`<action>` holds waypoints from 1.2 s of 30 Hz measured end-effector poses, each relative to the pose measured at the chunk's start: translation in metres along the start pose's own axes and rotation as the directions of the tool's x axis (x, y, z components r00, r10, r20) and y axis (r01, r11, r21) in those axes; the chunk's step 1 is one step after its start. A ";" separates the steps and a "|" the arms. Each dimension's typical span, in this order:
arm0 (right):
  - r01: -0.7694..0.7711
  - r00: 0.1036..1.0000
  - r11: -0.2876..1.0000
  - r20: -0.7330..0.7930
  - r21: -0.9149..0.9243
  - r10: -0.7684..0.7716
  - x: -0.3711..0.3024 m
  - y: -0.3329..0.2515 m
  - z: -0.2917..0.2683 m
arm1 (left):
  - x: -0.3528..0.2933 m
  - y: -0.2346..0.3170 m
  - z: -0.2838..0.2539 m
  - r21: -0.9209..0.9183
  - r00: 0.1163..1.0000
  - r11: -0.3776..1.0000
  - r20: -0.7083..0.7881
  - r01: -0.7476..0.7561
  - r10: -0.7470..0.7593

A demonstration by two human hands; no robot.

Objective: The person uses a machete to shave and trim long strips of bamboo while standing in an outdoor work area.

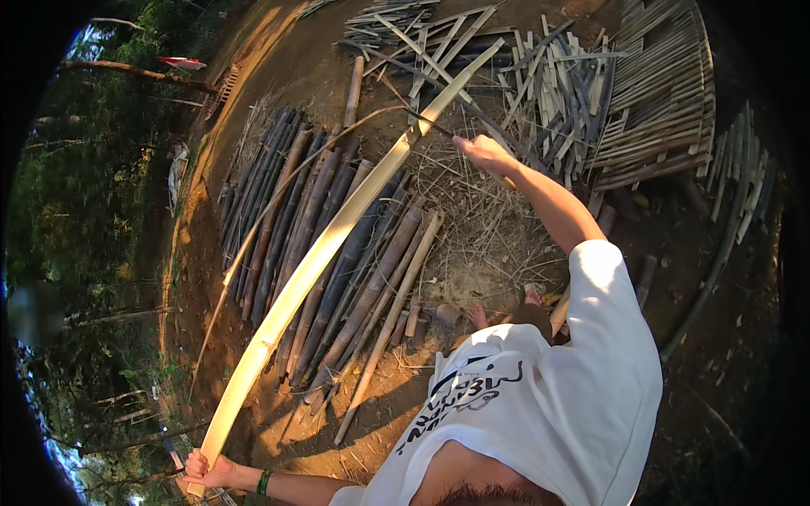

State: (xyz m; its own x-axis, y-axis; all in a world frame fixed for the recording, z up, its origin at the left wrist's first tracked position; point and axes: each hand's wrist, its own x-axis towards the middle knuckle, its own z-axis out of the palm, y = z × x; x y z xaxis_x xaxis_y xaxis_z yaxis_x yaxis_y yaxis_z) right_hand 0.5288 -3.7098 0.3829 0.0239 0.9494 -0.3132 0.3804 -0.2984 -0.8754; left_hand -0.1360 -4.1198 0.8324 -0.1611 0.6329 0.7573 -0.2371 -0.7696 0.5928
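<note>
The left hand (202,469) is wrapped around the near end of a long pale bamboo strip (316,261), fingers closed tight in a full grip right at the butt of it. From that grip the strip runs up and away in a shallow curve, passing over a bed of dark bamboo poles (337,228) lying side by side on the dirt ground (278,422), with its far tip over a heap of split slats (439,42).

The right hand (487,154) is stretched out far ahead of the left grip, beside the strip's upper stretch. It has a dark blade (424,122) by the handle, fingers folded round it, and the blade's tip reaches the pale strip's edge. A thin peeled sliver (278,198) arcs off just left of the strip, springing from near the blade and bowing back toward the left grip.

Beyond the right hand lie loose cut slats (557,93), and farther right a woven bamboo panel (658,93). Below the outstretched arm, dry shavings (489,236) litter the ground, and a bare foot (477,316) shows at their near edge.
</note>
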 end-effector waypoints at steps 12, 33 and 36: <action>0.246 0.969 0.764 0.159 -0.597 -0.188 0.051 0.020 -0.023 | -0.029 0.032 -0.053 0.104 0.997 0.993 -0.058 0.055 -0.050; -0.058 0.966 0.738 -0.224 -0.673 -0.128 0.100 0.089 -0.050 | -0.095 0.019 -0.124 0.174 0.906 0.973 -0.419 0.154 -0.069; 0.091 0.981 0.770 -0.075 -0.632 -0.177 0.078 0.087 -0.024 | -0.085 0.076 -0.101 0.432 0.817 0.879 -0.569 0.200 0.094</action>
State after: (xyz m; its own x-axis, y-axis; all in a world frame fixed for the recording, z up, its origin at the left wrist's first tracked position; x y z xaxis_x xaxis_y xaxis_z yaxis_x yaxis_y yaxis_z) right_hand 0.5855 -3.6591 0.2912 0.0252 0.9919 -0.1245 0.8790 -0.0813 -0.4698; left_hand -0.2369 -4.2239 0.7854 -0.6991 0.4926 0.5183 0.1733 -0.5865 0.7912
